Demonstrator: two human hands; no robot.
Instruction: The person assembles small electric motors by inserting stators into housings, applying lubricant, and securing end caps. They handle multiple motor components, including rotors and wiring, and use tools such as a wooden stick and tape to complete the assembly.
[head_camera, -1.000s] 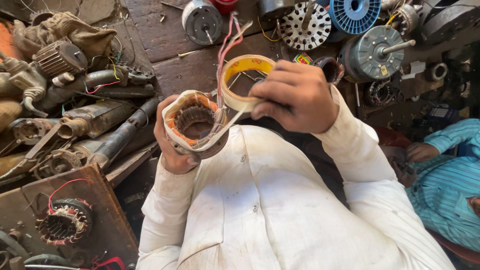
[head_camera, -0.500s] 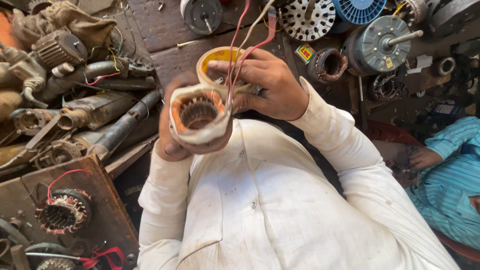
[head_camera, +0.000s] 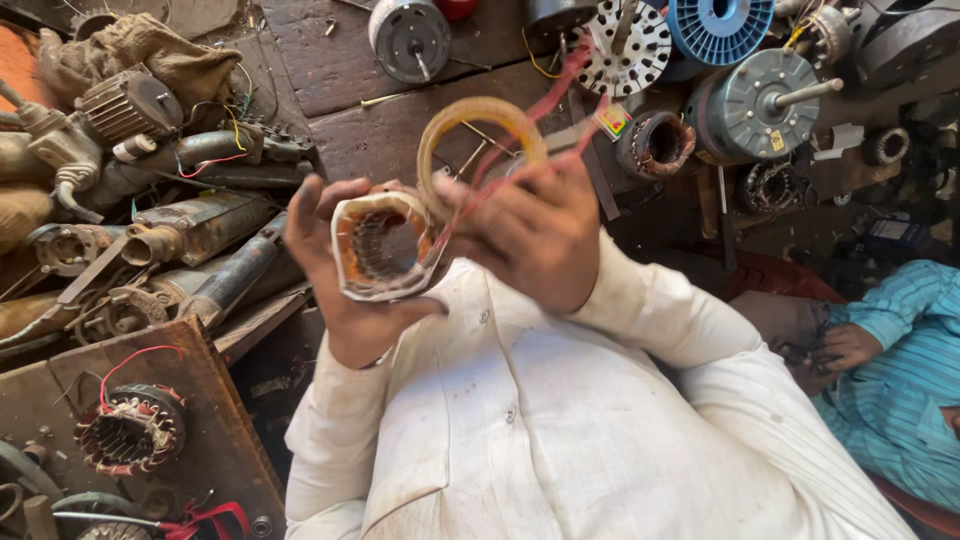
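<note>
Against the chest: a white buttoned shirt (head_camera: 560, 420), smudged with grime, fills the lower middle of the head view.
Left hand: the left hand (head_camera: 345, 270) is curled round a small round motor stator with copper windings and pale paper edging (head_camera: 380, 247), fingers behind it, thumb below; the bore faces the camera.
Right hand: the right hand (head_camera: 535, 235) is closed, blurred, pinching red lead wires (head_camera: 560, 85) that run up from the stator; exactly which fingers pinch cannot be told.
Ring: a yellowish ring of tape or sleeving (head_camera: 480, 135) stands just behind the stator and right hand, touching the stator's upper edge.
Near left: a rusty brown metal box (head_camera: 215, 400) carries a second, darker stator with a red wire (head_camera: 130, 430).
Left heap: grey, dusty power tool bodies and motor housings (head_camera: 190, 225) lie piled on the dark wooden bench (head_camera: 340, 80).
Label: a small square sticker, yellow, red and green (head_camera: 613, 121), lies on the bench beside a copper-wound stator (head_camera: 655, 145).
Far bench: a grey-blue motor with a protruding shaft (head_camera: 755, 100), a blue plastic wire spool (head_camera: 720, 25), a white perforated round plate (head_camera: 630, 50) and a small silver motor (head_camera: 408, 38).
Right edge: another person's striped blue sleeve (head_camera: 905, 370) and hand (head_camera: 850, 345).
</note>
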